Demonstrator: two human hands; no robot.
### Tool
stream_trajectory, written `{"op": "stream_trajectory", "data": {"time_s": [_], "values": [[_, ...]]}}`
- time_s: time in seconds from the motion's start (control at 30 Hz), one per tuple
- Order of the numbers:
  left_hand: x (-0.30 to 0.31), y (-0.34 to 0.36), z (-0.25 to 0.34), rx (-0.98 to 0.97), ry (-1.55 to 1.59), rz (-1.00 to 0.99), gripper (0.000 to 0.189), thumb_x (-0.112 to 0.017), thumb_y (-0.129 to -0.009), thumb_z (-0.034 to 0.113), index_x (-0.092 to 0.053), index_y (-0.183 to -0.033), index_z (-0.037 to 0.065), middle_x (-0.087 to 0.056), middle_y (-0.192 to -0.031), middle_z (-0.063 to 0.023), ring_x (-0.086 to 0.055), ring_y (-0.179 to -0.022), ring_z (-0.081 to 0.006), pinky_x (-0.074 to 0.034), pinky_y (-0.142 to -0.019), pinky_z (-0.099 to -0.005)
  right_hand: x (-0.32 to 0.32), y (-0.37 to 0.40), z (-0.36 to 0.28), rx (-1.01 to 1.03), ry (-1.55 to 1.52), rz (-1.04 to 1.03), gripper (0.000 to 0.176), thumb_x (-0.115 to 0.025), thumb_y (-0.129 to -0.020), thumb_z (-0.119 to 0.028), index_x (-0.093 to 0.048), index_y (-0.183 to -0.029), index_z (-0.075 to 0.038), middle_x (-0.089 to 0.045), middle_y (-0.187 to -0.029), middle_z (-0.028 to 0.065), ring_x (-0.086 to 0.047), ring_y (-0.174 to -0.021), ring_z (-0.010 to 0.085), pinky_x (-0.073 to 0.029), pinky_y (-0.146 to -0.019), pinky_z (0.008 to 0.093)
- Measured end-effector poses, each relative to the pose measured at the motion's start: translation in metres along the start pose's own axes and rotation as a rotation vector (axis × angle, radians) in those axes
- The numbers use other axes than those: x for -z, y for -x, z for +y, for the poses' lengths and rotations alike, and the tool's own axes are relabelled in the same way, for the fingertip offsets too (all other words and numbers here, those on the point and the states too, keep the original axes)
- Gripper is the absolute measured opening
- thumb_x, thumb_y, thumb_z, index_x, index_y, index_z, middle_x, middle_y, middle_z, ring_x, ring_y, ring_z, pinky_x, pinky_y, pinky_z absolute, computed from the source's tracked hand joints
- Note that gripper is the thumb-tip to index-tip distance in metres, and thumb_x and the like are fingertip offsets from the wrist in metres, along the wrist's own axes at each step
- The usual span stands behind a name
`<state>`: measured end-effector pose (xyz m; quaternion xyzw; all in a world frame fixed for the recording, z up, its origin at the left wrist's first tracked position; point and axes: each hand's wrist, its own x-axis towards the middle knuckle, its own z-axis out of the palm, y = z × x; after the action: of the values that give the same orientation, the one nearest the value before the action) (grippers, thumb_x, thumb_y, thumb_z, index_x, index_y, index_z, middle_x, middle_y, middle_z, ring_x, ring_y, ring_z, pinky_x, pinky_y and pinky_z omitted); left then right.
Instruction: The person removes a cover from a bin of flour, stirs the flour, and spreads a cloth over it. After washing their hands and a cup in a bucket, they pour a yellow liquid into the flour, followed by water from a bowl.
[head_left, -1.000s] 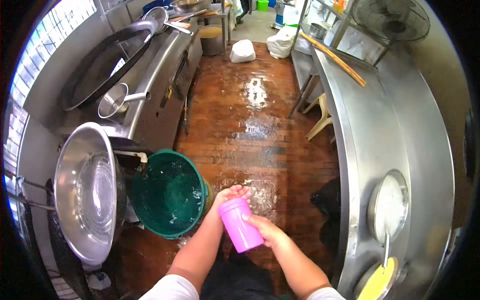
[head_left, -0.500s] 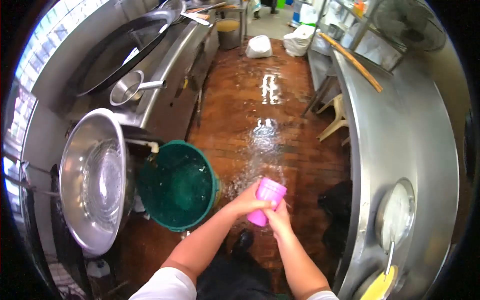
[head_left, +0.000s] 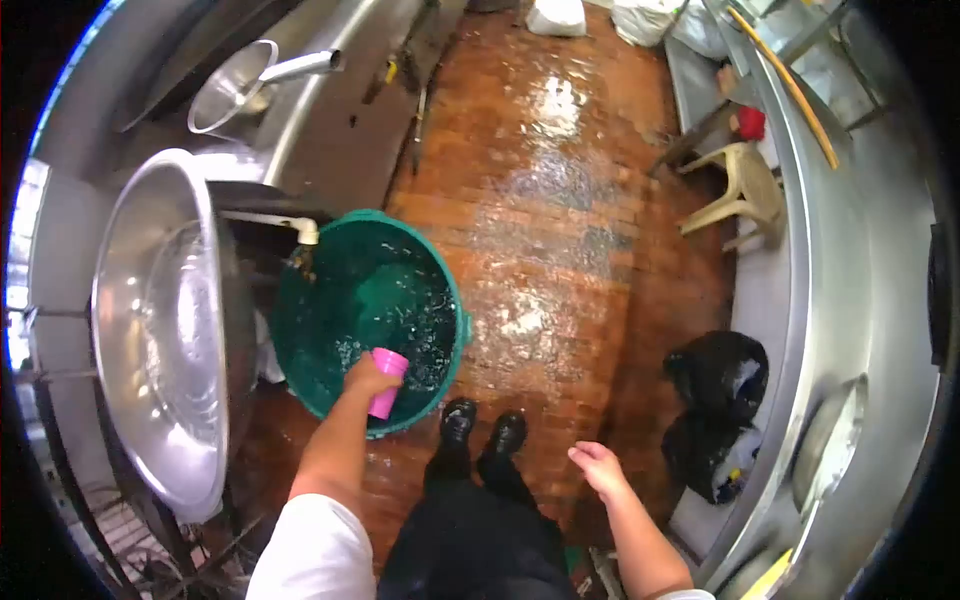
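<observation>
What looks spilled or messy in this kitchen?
The brick floor is wet: shiny puddles lie right of the green bucket and farther up the aisle. The left hand holds a pink cup inside the bucket.

Commercial kitchen: long stainless steel counters [head_left: 850, 260] both sides, huge round shiny steel basin [head_left: 150, 330], steel long-handled scoop [head_left: 235, 85], wet red-brown brick floor [head_left: 560, 230], round green plastic water tub [head_left: 310, 300].
</observation>
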<state>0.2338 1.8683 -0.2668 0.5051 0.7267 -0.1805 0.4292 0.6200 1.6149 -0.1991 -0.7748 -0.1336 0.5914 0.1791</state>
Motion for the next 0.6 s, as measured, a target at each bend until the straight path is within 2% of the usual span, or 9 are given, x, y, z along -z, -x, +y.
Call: {"op": "stream_trajectory", "data": {"time_s": [0.07,0.1,0.17,0.27,0.37,0.43,0.47,0.5,0.6], "values": [[-0.026,-0.019,0.011,-0.132,-0.058,0.254,0.086,-0.082,-0.054,0.031,-0.042,-0.125,0.005,-0.058,-0.119,-0.0187,-0.057,-0.108,-0.0378,-0.046,-0.093,-0.0439,-0.007,-0.013,0.020,-0.049,0.024,0.008,0.050,-0.069,-0.084,-0.032,-0.059,-0.118,0.004,-0.063,-0.116,0.0142,-0.059,-0.106,0.0217,-0.045,-0.091,0.0322],[-0.031,-0.025,0.029,-0.149,-0.063,0.226,0.086,-0.082,-0.054,0.031,-0.042,-0.125,0.005,-0.058,-0.119,-0.0187,-0.057,-0.108,-0.0378,-0.046,-0.093,-0.0439,-0.013,-0.018,0.020,-0.070,0.019,0.033,0.050,-0.069,-0.084,-0.032,-0.059,-0.118,0.004,-0.063,-0.116,0.0142,-0.059,-0.106,0.0217,-0.045,-0.091,0.0322],[-0.041,-0.025,0.060,-0.383,0.152,0.479,0.085,-0.080,-0.057,0.026,-0.039,-0.128,0.005,-0.057,-0.117,-0.0203,-0.057,-0.107,-0.0391,-0.046,-0.092,-0.0446,-0.027,-0.023,0.013,0.021,-0.069,0.038,0.046,-0.069,-0.084,-0.031,-0.061,-0.114,0.003,-0.066,-0.107,0.0116,-0.061,-0.097,0.0190,-0.047,-0.085,0.0314],[-0.033,0.000,0.078,-0.540,0.303,0.592,0.085,-0.080,-0.058,0.026,-0.039,-0.129,0.005,-0.057,-0.117,-0.0197,-0.056,-0.108,-0.0386,-0.046,-0.092,-0.0443,-0.045,-0.034,-0.029,0.121,-0.264,0.016,0.039,-0.068,-0.085,-0.032,-0.064,-0.107,0.000,-0.068,-0.096,0.0076,-0.062,-0.087,0.0140,-0.048,-0.076,0.0287],[-0.002,0.060,0.099,-0.739,0.350,0.551,0.083,-0.082,-0.057,0.025,-0.043,-0.128,0.005,-0.058,-0.117,-0.0183,-0.056,-0.110,-0.0349,-0.046,-0.093,-0.0414,-0.052,-0.050,-0.091,0.123,-0.359,-0.010,0.031,-0.066,-0.086,-0.033,-0.065,-0.094,-0.003,-0.067,-0.086,0.0041,-0.060,-0.078,0.0099,-0.047,-0.069,0.0261],[0.024,0.107,0.121,-0.867,0.328,0.364,0.080,-0.082,-0.056,0.025,-0.047,-0.126,0.005,-0.060,-0.115,-0.0178,-0.057,-0.109,-0.0327,-0.046,-0.093,-0.0399,-0.054,-0.058,-0.140,0.116,-0.399,-0.047,0.029,-0.065,-0.087,-0.034,-0.063,-0.087,-0.006,-0.067,-0.086,0.0046,-0.062,-0.079,0.0122,-0.048,-0.069,0.0271],[0.033,0.129,0.131,-1.005,0.258,0.423,0.080,-0.083,-0.055,0.025,-0.049,-0.124,0.005,-0.061,-0.112,-0.0180,-0.058,-0.107,-0.0327,-0.046,-0.093,-0.0405,-0.057,-0.061,-0.163,0.093,-0.527,-0.051,0.028,-0.064,-0.088,-0.035,-0.061,-0.085,-0.007,-0.068,-0.087,0.0057,-0.064,-0.080,0.0164,-0.050,-0.071,0.0301],[0.043,0.148,0.144,-0.990,0.137,0.311,0.082,-0.082,-0.056,0.030,-0.048,-0.126,0.005,-0.061,-0.110,-0.0180,-0.059,-0.104,-0.0337,-0.047,-0.090,-0.0421,-0.058,-0.066,-0.180,0.113,-0.531,-0.057,0.028,-0.064,-0.088,-0.035,-0.061,-0.085,-0.007,-0.068,-0.087,0.0057,-0.064,-0.080,0.0164,-0.050,-0.071,0.0301],[0.060,0.199,0.176,-0.967,-0.199,0.241,0.080,-0.079,-0.057,0.036,-0.048,-0.125,0.007,-0.062,-0.101,-0.0185,-0.060,-0.096,-0.0367,-0.049,-0.084,-0.0444,-0.070,-0.112,-0.197,0.042,-1.011,-0.568,0.027,-0.062,-0.089,-0.031,-0.062,-0.096,-0.004,-0.068,-0.092,0.0104,-0.065,-0.084,0.0231,-0.053,-0.076,0.0372]]}}
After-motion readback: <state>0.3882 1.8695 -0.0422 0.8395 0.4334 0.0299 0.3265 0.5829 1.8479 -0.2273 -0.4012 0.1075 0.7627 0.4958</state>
